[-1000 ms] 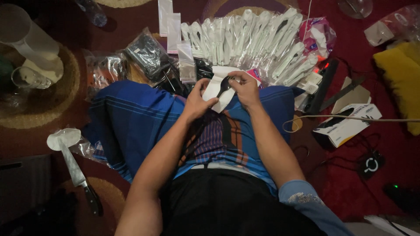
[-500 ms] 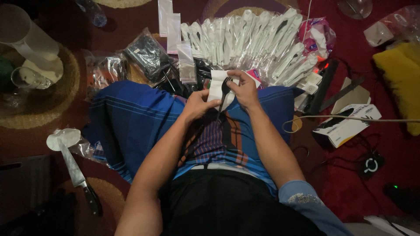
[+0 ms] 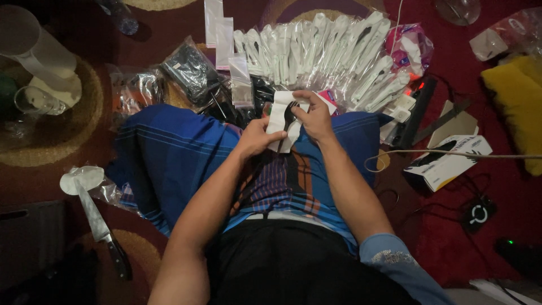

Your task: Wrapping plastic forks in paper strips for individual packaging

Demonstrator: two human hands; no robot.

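While the person sits on the floor, both hands meet above the lap: the left hand (image 3: 257, 137) pinches the edge of a white napkin (image 3: 280, 120), and the right hand (image 3: 314, 117) pinches a black fork (image 3: 287, 116) against it. Beyond lies a row of wrapped packets (image 3: 322, 48). A knife (image 3: 99, 223) rests on the floor at the left.
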